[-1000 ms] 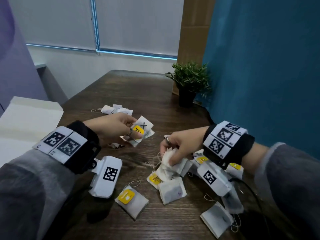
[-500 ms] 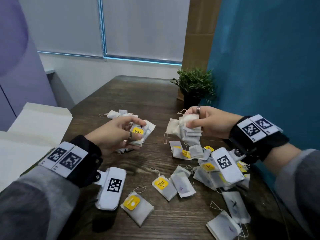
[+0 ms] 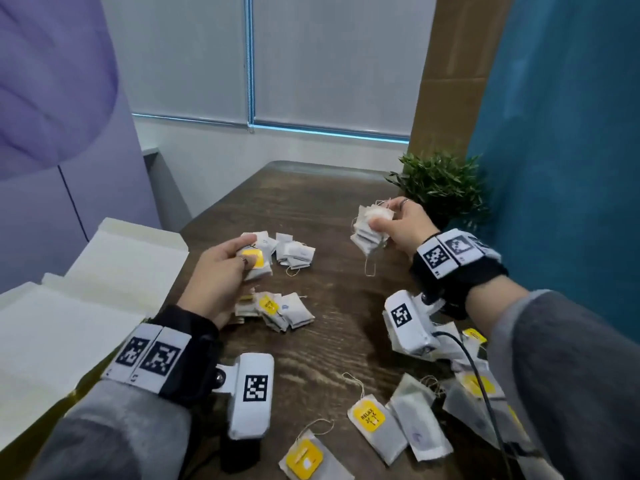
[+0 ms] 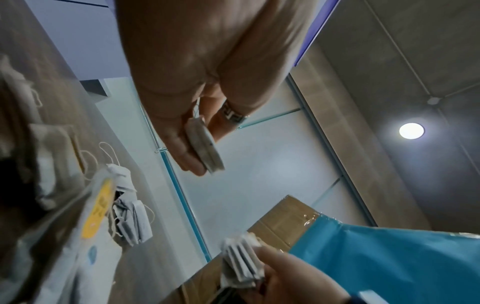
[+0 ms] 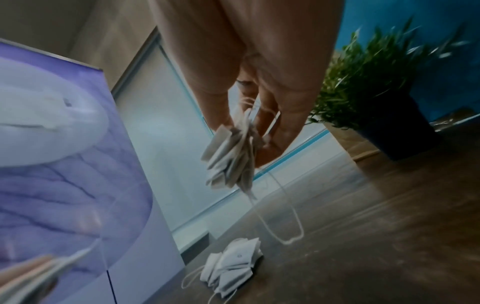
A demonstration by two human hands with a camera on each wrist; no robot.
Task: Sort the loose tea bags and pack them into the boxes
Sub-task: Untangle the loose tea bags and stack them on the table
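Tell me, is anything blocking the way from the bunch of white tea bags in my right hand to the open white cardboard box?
The left hand, holding yellow-tagged tea bags, is between the bunch and the box.

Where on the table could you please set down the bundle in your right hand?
Bare wood lies between the far pile of tea bags and the plant, under the right hand. The table centre strip is also free. The near right corner is crowded with loose bags.

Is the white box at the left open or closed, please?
Open: the white box has its flaps spread flat, with no tea bags visible inside.
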